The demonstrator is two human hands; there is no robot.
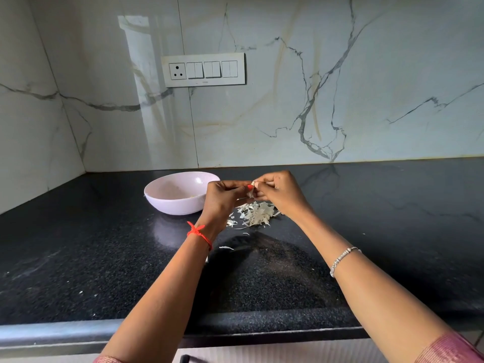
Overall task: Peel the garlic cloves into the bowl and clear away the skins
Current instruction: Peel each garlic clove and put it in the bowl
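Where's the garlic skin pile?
Head view, centre: the pale papery garlic skin pile lies on the black stone counter, right of the pale pink round bowl.

I am looking down at a black speckled stone desk that is reflecting light along its polished top. White marble-look wall tiles with grey and tan veins are rising behind it and along its left side. A white switch panel is sitting on the wall, carrying a three-pin socket at its left end and rocker switches beside it.
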